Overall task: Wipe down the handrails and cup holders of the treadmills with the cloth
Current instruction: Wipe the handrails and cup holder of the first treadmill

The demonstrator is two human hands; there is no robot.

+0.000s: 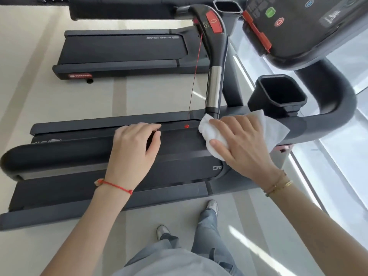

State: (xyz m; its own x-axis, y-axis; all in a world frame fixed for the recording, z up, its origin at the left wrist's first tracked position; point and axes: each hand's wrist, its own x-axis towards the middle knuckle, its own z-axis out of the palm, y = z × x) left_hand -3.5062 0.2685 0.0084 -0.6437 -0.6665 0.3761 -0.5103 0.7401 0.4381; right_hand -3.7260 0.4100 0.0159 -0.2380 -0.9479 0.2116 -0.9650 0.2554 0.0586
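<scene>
Nearest, left hand point(133, 148) rests on the side handrail point(59, 154), fingers loosely curled, grasping nothing. Right hand point(242, 144) presses white cloth point(213, 134) flat w/ straight fingers at rail's right end. Beyond: cup holder point(278, 94), chrome bar point(214, 86), console point(298, 24); far left, 2nd treadmill point(123, 50).

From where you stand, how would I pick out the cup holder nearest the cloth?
Find the near treadmill, then its thick curved handrail on the right. The cup holder is the open black tub just above the white cloth; the other holder sits farther off at the frame's top.
</scene>
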